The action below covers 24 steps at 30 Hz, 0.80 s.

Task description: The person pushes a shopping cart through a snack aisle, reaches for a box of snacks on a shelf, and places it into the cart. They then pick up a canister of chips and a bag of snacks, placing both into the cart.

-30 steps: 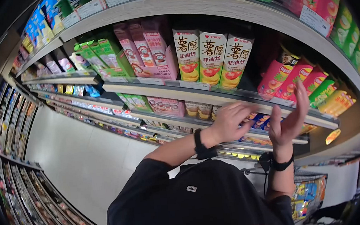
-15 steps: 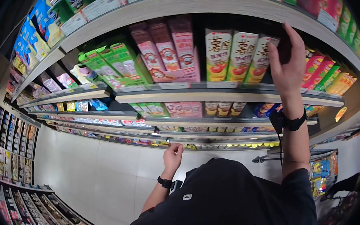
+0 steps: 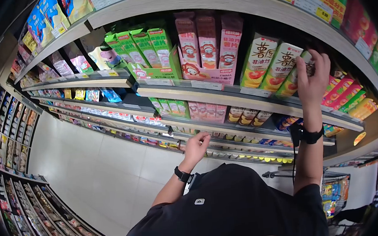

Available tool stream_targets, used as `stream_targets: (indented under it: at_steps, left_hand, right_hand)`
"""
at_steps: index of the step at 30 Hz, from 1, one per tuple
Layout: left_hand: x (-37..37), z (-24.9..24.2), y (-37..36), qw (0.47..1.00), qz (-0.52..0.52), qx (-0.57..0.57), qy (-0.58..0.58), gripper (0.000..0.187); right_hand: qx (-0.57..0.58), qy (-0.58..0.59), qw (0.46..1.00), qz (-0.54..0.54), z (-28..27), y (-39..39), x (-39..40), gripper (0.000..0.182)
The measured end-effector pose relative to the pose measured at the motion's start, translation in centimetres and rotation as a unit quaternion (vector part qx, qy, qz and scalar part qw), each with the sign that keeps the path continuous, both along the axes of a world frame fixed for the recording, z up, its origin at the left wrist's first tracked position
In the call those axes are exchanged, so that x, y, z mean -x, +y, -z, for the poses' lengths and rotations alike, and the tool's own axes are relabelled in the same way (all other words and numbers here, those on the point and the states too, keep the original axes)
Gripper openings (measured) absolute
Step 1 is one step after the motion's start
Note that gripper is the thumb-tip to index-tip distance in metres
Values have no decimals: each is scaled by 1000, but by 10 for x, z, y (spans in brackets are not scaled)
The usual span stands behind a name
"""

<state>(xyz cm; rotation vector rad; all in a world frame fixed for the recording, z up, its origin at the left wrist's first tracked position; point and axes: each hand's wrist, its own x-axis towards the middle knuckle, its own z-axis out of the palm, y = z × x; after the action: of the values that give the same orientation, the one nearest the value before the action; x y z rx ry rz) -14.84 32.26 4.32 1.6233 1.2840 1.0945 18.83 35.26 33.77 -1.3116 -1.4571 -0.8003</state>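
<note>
The right hand [image 3: 312, 76] is raised high, fingers wrapped round the top of a cream-and-green upright snack carton [image 3: 296, 76] standing on the grey shelf [image 3: 223, 98] beside two matching cartons [image 3: 267, 64]. The left hand [image 3: 196, 147] hangs low, loosely curled and empty.

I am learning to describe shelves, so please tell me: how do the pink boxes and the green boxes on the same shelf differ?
The pink boxes are pink; the green boxes are green. The pink boxes stand nearer the right hand, beside the cream chip boxes; the green boxes stand further left. The pink display tray looks taller than the green display tray. Both groups stand upright in trays with a cartoon figure.
</note>
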Motion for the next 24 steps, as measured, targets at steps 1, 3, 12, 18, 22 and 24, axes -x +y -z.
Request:
stream_targets:
  at_steps: [1, 3, 12, 18, 22, 24]
  left_hand:
    - [3, 0, -2, 1000, 22, 14, 18, 24]
    - [6, 1, -5, 999, 25, 23, 24, 24]
    - [17, 19, -5, 998, 33, 43, 29, 24]
    - [23, 4, -7, 997, 49, 62, 1, 23]
    - [34, 15, -6, 996, 57, 74, 2, 25]
    - [38, 15, -6, 995, 66, 75, -1, 25]
  right_hand:
    - [-30, 0, 1000, -7, 3, -4, 2, 35]
    - [1, 43, 999, -8, 7, -11, 5, 37]
    - [-79, 64, 994, -35, 16, -11, 17, 50]
    - [-117, 74, 989, -41, 17, -20, 19, 44]
    - [-186, 73, 978, -67, 15, -37, 30, 49]
    - [-214, 5, 976, -25, 16, -57, 38, 59]
